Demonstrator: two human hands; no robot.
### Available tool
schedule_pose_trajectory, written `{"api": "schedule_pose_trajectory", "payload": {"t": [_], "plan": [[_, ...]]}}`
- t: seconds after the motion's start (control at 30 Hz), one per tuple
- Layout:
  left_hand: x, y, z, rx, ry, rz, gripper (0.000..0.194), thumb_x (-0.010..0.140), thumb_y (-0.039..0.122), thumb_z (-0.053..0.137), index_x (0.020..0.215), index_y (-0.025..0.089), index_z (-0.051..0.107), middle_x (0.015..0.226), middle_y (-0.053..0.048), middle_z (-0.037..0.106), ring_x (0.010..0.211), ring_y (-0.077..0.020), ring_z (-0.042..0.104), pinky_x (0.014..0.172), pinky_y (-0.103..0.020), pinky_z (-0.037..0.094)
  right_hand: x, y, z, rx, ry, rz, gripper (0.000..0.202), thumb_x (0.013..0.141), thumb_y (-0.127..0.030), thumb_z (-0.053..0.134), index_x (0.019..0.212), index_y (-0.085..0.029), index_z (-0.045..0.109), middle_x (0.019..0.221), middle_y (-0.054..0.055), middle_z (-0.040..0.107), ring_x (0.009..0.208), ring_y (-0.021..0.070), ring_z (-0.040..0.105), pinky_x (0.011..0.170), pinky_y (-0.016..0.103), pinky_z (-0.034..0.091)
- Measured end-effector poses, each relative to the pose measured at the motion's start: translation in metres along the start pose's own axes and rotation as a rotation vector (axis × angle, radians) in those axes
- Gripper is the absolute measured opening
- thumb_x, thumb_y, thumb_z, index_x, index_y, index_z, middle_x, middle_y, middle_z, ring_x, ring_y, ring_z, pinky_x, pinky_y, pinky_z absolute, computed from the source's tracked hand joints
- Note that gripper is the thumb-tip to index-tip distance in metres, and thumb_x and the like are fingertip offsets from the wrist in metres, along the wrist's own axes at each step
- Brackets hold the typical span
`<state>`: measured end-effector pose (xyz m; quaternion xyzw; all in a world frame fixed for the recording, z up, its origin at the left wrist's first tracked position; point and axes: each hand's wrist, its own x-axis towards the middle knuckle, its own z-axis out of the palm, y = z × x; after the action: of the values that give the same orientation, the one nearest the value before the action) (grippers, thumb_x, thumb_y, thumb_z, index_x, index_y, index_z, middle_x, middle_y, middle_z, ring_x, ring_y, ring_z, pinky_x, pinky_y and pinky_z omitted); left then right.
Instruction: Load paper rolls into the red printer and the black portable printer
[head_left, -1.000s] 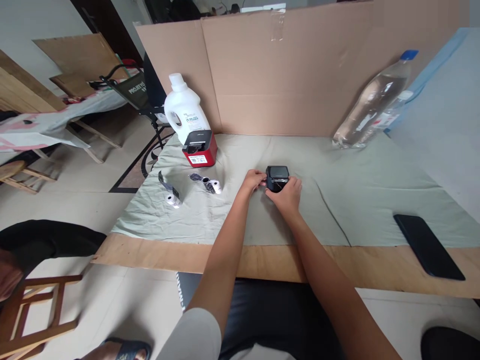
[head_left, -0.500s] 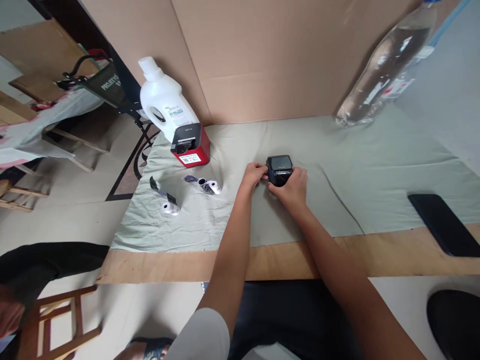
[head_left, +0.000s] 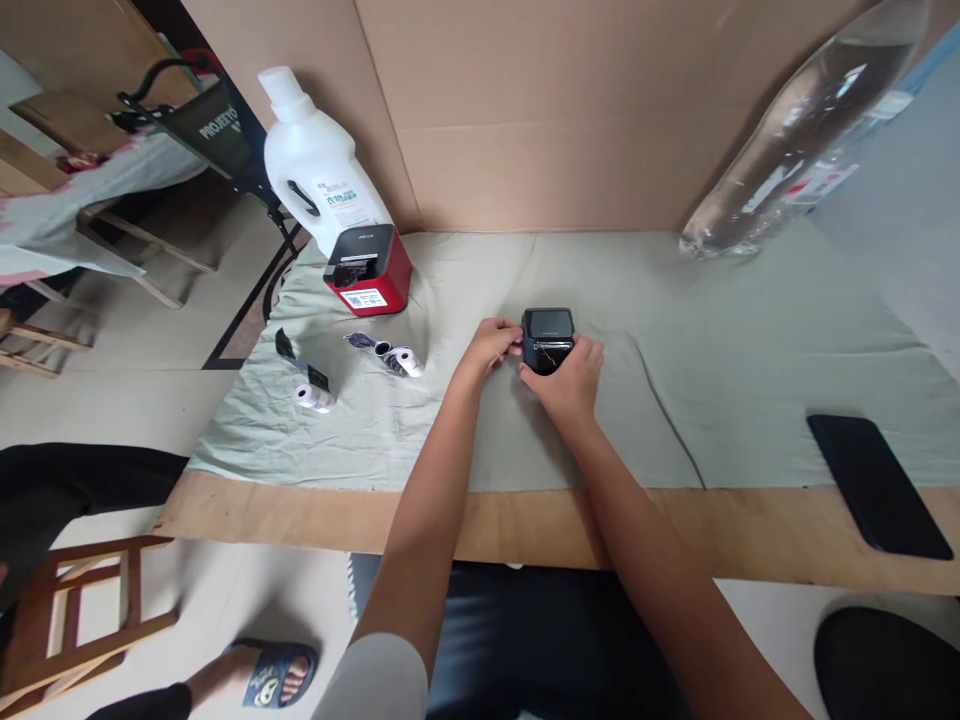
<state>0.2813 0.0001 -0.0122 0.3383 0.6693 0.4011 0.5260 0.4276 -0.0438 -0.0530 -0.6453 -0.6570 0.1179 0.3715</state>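
A small black receipt printer (head_left: 549, 338) rests upright on the cloth in front of me. My right hand (head_left: 574, 378) wraps round its right side and front edge, thumb along the near face. At its left side my left hand (head_left: 491, 345) is closed, with the fingertips pressed against the casing. What lies under those fingertips is too small to make out. To the left stands a red and black receipt printer (head_left: 370, 270). Nearer me lie a white paper roll (head_left: 313, 398) with a dark printed strip and another paper roll (head_left: 406, 361) beside a dark core.
A white detergent bottle (head_left: 322, 165) stands behind the red printer, against a cardboard wall (head_left: 540, 120). Large clear bottles (head_left: 795, 130) lean at the back right. A black phone (head_left: 877, 485) lies near the front edge. A person's slippered foot (head_left: 277, 675) and a wooden stool (head_left: 90, 610) are lower left.
The camera view has shifted a little, so everything sits at slightly different places. Both hands keep their places on the black receipt printer. A person's slippered foot shows more fully at lower left.
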Motion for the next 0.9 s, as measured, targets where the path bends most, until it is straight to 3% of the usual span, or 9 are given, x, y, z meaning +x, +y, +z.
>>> {"api": "schedule_pose_trajectory", "payload": {"t": [0.33, 0.6, 0.9], "plan": [[-0.008, 0.000, -0.005, -0.008, -0.019, 0.046, 0.016, 0.084, 0.004, 0.067, 0.075, 0.015, 0.061, 0.066, 0.000, 0.065, 0.051, -0.0062, 0.058, 0.044, -0.020, 0.025, 0.002, -0.002, 0.003, -0.014, 0.023, -0.004, 0.077, 0.067, -0.044, 0.085, 0.126, -0.019, 0.042, 0.124, 0.016, 0.052, 0.119, 0.0375, 0.052, 0.103, 0.055, 0.049], [-0.002, -0.020, -0.004, 0.123, -0.018, 0.164, 0.015, 0.083, 0.003, 0.063, 0.078, 0.017, 0.063, 0.058, 0.003, 0.061, 0.051, -0.0089, 0.058, 0.047, -0.021, 0.032, 0.004, -0.002, 0.004, -0.062, 0.013, -0.002, 0.082, 0.068, -0.058, 0.088, 0.125, -0.017, 0.045, 0.125, 0.019, 0.053, 0.117, 0.0382, 0.054, 0.101, 0.056, 0.050], [-0.003, -0.012, -0.004, 0.103, -0.046, 0.151, 0.018, 0.094, 0.012, 0.058, 0.076, 0.016, 0.059, 0.076, -0.001, 0.067, 0.049, -0.0060, 0.061, 0.043, -0.021, 0.027, 0.004, -0.001, 0.002, -0.078, -0.005, -0.020, 0.081, 0.069, -0.053, 0.088, 0.126, -0.019, 0.043, 0.128, 0.017, 0.052, 0.121, 0.0378, 0.053, 0.102, 0.054, 0.050]]}}
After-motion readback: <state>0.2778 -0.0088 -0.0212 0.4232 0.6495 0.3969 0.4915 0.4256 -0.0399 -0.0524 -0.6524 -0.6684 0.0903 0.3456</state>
